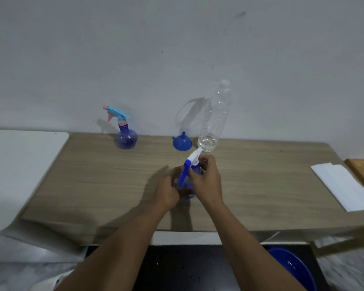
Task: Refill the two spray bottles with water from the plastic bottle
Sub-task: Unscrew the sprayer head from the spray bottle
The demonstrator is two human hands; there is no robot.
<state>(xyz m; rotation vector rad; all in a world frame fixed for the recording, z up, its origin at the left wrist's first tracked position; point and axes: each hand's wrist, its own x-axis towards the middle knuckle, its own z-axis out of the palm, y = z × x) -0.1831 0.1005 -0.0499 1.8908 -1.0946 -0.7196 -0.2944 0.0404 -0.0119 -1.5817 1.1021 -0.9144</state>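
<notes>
Near spray bottle (186, 185) held upright at mid table (93, 185), both hands on it.

Its body is gripped by the left hand (166, 192); its white-and-blue trigger head (190, 164) is clasped by the right hand (207, 181). Behind stand the plastic bottle (215, 118), blue funnel (182, 141) and second spray bottle (125, 133).

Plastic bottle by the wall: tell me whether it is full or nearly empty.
Nearly empty. The clear plastic bottle stands upright on the table, and only a shallow layer of water shows at its base; the rest looks see-through.

no text or labels can be read.
</notes>
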